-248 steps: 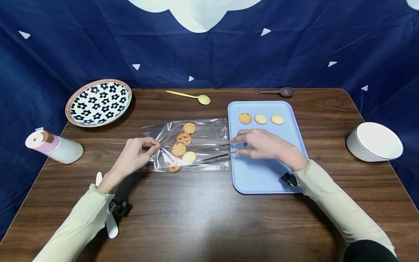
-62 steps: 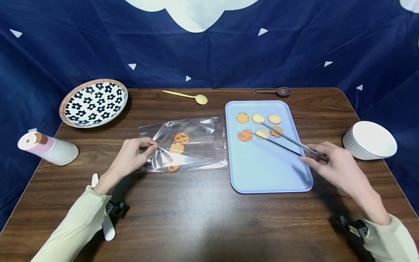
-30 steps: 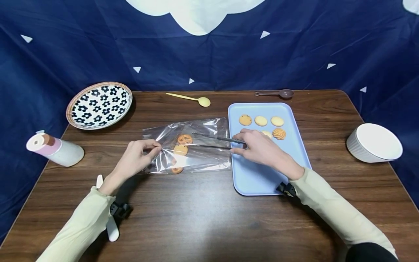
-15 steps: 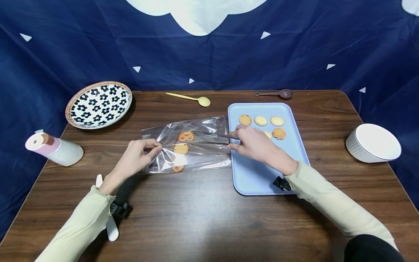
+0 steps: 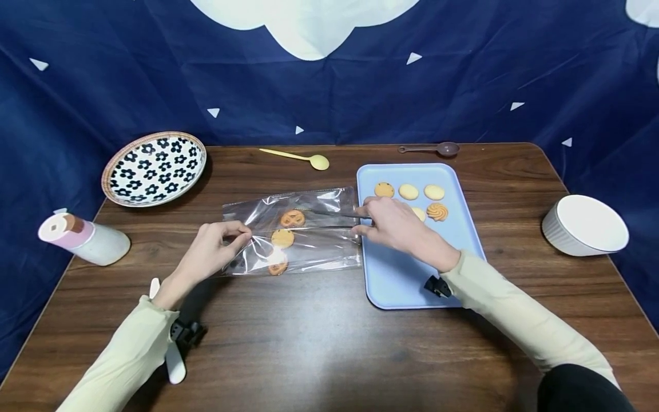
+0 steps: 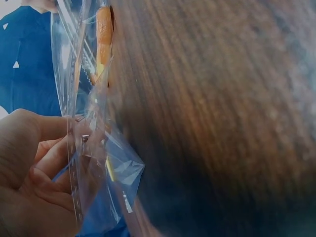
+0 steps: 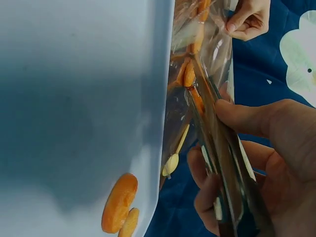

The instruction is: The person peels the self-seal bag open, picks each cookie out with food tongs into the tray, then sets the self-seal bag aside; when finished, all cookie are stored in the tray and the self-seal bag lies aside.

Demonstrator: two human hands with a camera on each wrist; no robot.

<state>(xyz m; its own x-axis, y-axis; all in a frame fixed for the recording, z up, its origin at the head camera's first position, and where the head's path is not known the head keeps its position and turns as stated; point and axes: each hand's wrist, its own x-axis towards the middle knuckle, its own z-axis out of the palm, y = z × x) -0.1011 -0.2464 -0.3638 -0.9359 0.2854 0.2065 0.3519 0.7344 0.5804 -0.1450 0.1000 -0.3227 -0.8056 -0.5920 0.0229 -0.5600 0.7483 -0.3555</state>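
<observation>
Pinching clear bag (image 5: 329,249) w/ L hand (image 5: 213,247). Gripping tongs (image 7: 228,170) w/ R hand (image 5: 395,226), w/ tips (image 7: 196,91) in bag nr far pretzel (image 5: 292,218). Noted cookies (image 5: 409,191) on adj. blue tray (image 5: 401,280).

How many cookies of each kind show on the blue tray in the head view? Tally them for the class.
Dark-specked cookie: 1
Plain pale cookies: 3
Swirl cookie: 1
Total in view: 5; the right hand may hide more
</observation>
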